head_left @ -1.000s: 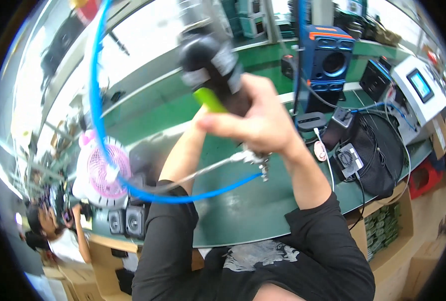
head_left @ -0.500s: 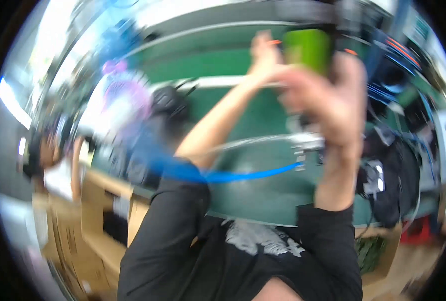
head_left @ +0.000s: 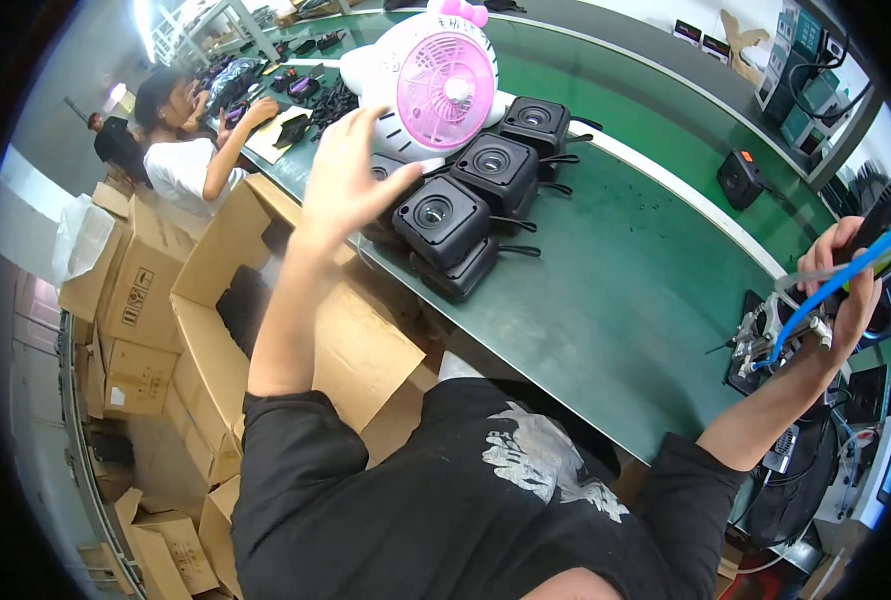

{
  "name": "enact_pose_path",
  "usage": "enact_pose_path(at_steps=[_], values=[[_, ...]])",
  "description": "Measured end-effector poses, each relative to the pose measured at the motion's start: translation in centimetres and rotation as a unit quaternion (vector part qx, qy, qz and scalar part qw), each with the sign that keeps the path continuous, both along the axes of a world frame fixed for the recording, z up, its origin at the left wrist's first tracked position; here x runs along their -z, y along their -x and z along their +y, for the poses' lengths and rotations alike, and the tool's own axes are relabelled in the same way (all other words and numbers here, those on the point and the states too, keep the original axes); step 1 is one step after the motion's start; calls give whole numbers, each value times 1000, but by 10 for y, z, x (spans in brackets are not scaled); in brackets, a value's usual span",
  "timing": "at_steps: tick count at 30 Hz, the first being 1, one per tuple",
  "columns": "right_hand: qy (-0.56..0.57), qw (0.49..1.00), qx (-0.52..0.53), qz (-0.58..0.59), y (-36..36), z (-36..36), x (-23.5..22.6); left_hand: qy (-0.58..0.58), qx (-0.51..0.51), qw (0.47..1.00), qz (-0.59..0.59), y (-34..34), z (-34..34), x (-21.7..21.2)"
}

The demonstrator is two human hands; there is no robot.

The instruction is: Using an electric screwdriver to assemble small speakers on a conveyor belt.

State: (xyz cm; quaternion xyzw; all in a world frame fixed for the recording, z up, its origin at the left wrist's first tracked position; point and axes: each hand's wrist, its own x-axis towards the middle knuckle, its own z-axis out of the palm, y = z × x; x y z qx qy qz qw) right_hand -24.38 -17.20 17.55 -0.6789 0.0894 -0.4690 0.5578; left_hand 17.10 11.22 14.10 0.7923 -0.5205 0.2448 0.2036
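Observation:
My left hand [head_left: 350, 175] is spread open with fingers apart, hovering just left of a row of small black speaker boxes [head_left: 443, 222] stacked on the green workbench [head_left: 625, 300]. It holds nothing. My right hand [head_left: 847, 290] is out at the right edge, shut on a pneumatic screwdriver [head_left: 870, 255] with a green band, from which a blue air hose [head_left: 835, 285] runs. The tool's metal tip [head_left: 765, 335] points left over the bench.
A pink and white desk fan [head_left: 435, 85] stands behind the speakers. Open cardboard boxes [head_left: 205, 290] crowd the floor at my left. Another person [head_left: 190, 150] works further along the bench. One lone black speaker [head_left: 740, 178] and electronic instruments [head_left: 810, 100] sit at the far right.
My view has swung left and down. My left hand has left the screwdriver and reached to the speakers. My right hand has carried the tool from in front of me out to the right.

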Motion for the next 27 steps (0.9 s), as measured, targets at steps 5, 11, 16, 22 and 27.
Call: enact_pose_path(at_steps=[5,11,16,22,27], values=[[5,999,-36,0,0,-8,1,-32,-52,974,218,-62,33,46],[-3,997,-72,-4,-3,-10,3,-189,-97,949,232,-57,8,40],[-9,998,-50,-47,-16,4,4,-235,-115,945,197,-64,3,57],[12,997,-68,-45,-14,6,7,-253,-148,932,215,-58,3,56],[4,999,-38,-20,-9,15,0,-129,-147,974,117,-62,28,52]])
